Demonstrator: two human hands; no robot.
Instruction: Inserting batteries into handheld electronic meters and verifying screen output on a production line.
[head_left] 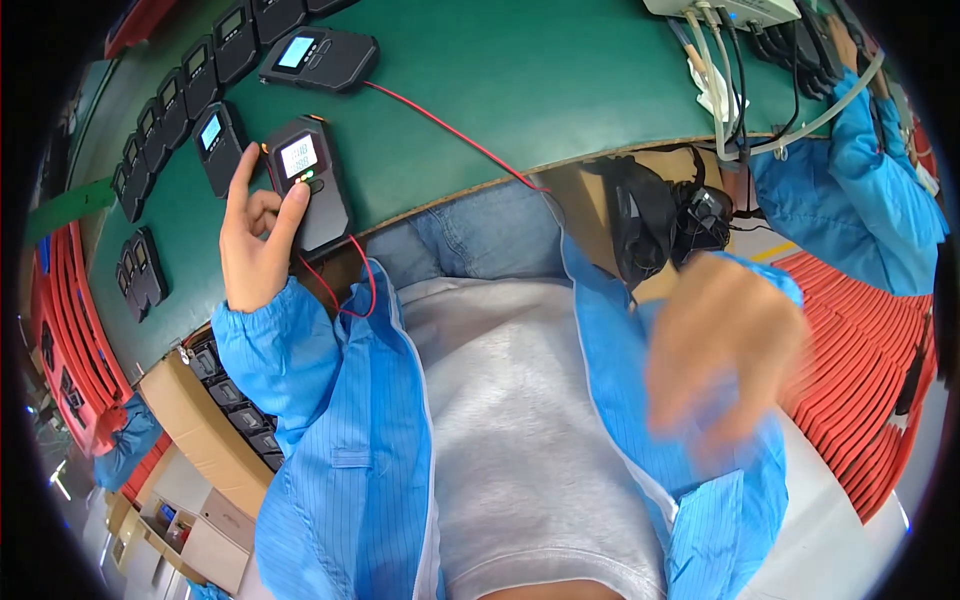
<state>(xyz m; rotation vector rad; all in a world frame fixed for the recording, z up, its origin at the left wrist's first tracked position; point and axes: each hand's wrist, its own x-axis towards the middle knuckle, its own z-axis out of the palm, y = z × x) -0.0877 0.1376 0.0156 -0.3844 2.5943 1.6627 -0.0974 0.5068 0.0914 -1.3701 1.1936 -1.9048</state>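
A black handheld device (325, 212) with a lit screen and small glowing lights lies at the table's near edge. My left hand (255, 240) is on it: the thumb presses its front by the buttons, the index finger reaches along its upper left side, and the other fingers curl in. From its lower end a red cord (374, 290) loops over my left sleeve. My right hand (730, 350), smeared by motion, is raised in front of my jacket's right side, away from the table; its fingers cannot be made out.
Two more lit devices, one left (216, 152) and one beyond (335, 60) with a red cord (450, 138), lie on the green table (440, 60). Several dark-screened devices (198, 75) form a curved row. At right are a white cable box (745, 10), a black bag (640, 215) and a co-worker's blue sleeve (865, 170).
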